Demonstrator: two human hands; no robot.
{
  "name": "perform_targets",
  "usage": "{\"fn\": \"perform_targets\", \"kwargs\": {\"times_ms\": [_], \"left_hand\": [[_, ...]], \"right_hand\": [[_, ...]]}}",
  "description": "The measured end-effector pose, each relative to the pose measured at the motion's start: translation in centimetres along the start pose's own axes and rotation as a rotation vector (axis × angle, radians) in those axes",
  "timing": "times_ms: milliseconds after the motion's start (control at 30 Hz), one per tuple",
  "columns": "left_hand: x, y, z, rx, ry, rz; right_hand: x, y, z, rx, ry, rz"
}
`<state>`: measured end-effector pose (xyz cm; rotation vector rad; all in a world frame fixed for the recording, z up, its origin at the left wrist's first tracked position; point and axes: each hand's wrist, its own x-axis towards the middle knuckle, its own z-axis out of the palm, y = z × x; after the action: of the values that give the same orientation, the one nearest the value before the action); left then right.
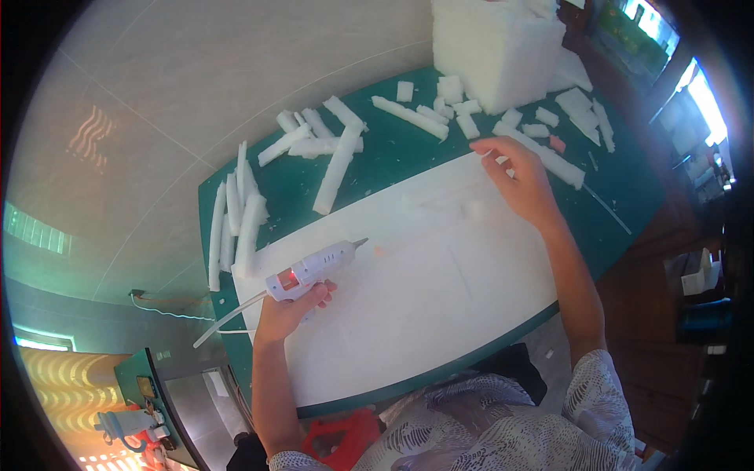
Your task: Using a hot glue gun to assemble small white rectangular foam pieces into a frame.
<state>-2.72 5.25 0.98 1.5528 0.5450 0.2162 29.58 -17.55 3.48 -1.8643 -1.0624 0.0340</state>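
My left hand (292, 312) is closed round the handle of a white hot glue gun (314, 267). Its metal tip points right, over a large white board (393, 330), and a glue stick (228, 319) sticks out of its back end. My right hand (520, 174) hovers by the board's far right edge, fingers bent and apart, with nothing visible in them. Nearest to that hand lies a long white foam strip (546, 157), just to its right. A small pinkish scrap (380, 252) rests on the board near the gun's tip.
White foam strips lie in a pile (318, 141) at the far side and a cluster (236, 216) at the left of the green table (385, 177). A big white foam block (499, 59) stands at the back right among small foam pieces (450, 89). A red bag (343, 436) hangs below the near edge.
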Motion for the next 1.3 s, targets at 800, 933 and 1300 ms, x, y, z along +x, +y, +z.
{"fn": "perform_targets", "kwargs": {"times_ms": [800, 933, 1300], "left_hand": [[0.7, 0.0, 0.3, 0.076, 0.065, -0.049], [0.6, 0.2, 0.1, 0.058, 0.077, -0.020], [0.9, 0.2, -0.1, 0.073, 0.074, -0.057]], "right_hand": [[-1.3, -3.4, 5.0, 0.553, -0.557, 0.167], [-0.9, -4.4, 7.3, 0.551, -0.634, 0.183], [-1.3, -5.9, 9.0, 0.268, -0.664, 0.060]]}}
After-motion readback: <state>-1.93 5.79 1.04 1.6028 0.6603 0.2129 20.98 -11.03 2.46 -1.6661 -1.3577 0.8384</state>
